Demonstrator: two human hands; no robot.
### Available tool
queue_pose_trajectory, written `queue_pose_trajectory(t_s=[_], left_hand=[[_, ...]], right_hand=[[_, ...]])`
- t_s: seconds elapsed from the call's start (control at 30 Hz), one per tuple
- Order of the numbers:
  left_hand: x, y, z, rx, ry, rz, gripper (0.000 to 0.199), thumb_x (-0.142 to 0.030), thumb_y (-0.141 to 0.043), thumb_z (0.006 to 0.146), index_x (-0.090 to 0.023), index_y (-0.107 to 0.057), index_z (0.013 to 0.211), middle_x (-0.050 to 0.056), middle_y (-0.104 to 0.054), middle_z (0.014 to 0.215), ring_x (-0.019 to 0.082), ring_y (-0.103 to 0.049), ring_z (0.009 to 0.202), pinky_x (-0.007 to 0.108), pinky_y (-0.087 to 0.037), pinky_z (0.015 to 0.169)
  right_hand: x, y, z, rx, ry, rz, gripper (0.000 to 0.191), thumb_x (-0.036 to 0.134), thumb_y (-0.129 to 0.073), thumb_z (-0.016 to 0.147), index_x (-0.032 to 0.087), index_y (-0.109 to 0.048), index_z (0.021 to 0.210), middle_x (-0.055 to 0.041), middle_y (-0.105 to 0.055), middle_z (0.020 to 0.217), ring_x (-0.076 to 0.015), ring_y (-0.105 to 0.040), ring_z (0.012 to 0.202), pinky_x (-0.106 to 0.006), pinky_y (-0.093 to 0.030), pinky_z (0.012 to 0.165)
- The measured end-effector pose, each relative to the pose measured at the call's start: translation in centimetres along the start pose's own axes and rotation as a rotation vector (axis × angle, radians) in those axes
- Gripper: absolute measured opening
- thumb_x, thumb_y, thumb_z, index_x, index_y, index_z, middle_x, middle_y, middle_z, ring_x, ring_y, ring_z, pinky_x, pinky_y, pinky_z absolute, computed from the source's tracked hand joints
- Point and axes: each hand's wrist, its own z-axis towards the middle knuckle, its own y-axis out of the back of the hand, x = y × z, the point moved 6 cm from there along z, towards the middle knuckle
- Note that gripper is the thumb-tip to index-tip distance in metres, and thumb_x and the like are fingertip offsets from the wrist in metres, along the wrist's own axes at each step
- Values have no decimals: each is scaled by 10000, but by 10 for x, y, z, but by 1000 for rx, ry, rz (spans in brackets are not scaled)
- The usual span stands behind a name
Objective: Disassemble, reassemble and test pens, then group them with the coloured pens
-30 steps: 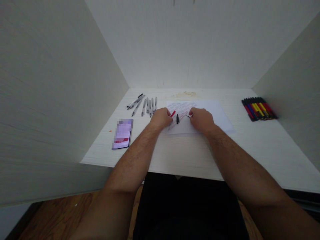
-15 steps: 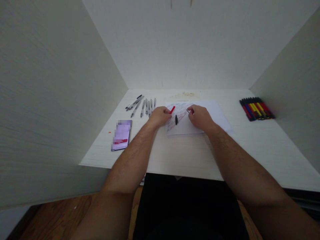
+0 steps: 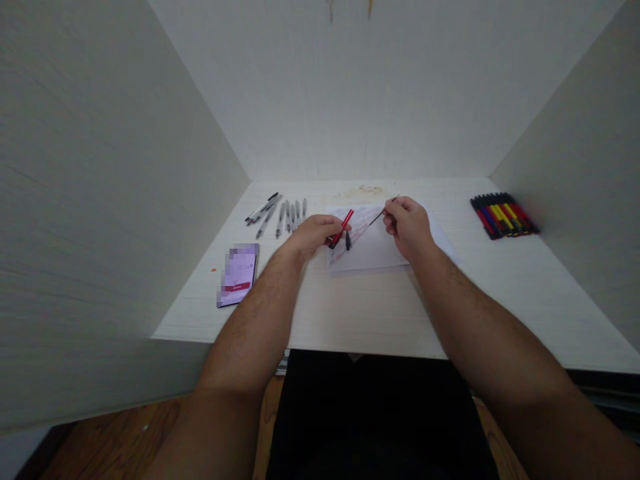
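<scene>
My left hand (image 3: pixel 320 233) grips a red pen barrel (image 3: pixel 345 224) with a dark lower end, tilted up to the right, over the left side of the white paper. Between the fingertips of my right hand (image 3: pixel 406 223) is a thin dark refill (image 3: pixel 379 215), slanting down to the left above the paper. A small black cap (image 3: pixel 349 241) lies on the paper (image 3: pixel 373 250), just right of my left fingers. Faint grey and reddish scribbles cover the paper's upper left part.
Several clear pens (image 3: pixel 291 215) lie left of the paper, near a phone (image 3: pixel 239 273) with its screen lit. Several coloured pens with black ends (image 3: pixel 505 215) form a row at the right, beside the partition wall (image 3: pixel 575 140).
My right hand has moved up and slightly right, and more of the thin refill shows. The red barrel now shows more of its length in my left hand. The view has shifted slightly.
</scene>
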Motion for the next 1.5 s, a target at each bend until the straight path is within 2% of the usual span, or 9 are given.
queue_pose_trajectory(t_s=[0.27,0.4,0.63,0.83,1.0,1.17,1.4,1.5], left_hand=[[5,-3,2,82,-48,86,161,-183,-589,777,-150,-732,841,27,-654,699,96,-506,594,245,-373,601],[7,-3,4,121,-87,141,163,-197,-576,787,-153,-729,822,21,-652,687,95,-499,590,243,-362,595],[7,-2,4,93,-50,177,185,-194,-560,799,-158,-734,852,33,-670,731,100,-502,604,244,-379,610],[5,-4,3,119,-65,155,194,-173,-560,795,-163,-738,871,28,-676,727,98,-507,600,242,-381,611],[2,-5,1,91,-57,160,200,-161,-568,782,-164,-744,876,30,-689,754,101,-529,628,248,-409,652],[0,-7,0,113,-105,132,179,-175,-574,773,-161,-743,833,31,-690,764,112,-557,674,265,-433,705],[-3,-10,-2,147,-77,81,152,-154,-578,753,-138,-721,802,36,-666,712,102,-519,607,253,-407,635],[-3,-11,-3,154,-67,64,142,-150,-581,751,-145,-717,789,34,-664,707,100,-514,596,255,-403,625]], right_hand=[[-4,11,7,-117,83,79,207,331,-625,784,212,-460,747,31,-566,745,-49,-463,502,-184,-301,402],[-5,11,7,-118,86,97,193,325,-623,794,205,-478,750,28,-570,729,-50,-466,493,-185,-303,394],[-5,10,7,-130,89,20,220,368,-609,807,214,-459,758,26,-583,736,-50,-468,492,-185,-309,401],[-2,7,4,-117,99,-18,231,379,-607,811,215,-459,744,20,-589,733,-53,-472,500,-185,-310,406],[-3,4,3,-80,104,-47,228,380,-631,781,211,-483,744,21,-597,730,-52,-469,501,-180,-307,406],[-7,-4,-1,1,126,-31,188,335,-680,732,195,-556,745,18,-609,699,-56,-466,490,-185,-306,405],[-12,-15,-8,115,60,-75,174,317,-719,699,174,-621,702,43,-534,525,-57,-419,439,-185,-294,401],[-11,-15,-8,135,45,-60,183,308,-721,698,169,-607,663,25,-571,562,-53,-441,448,-181,-298,398]])
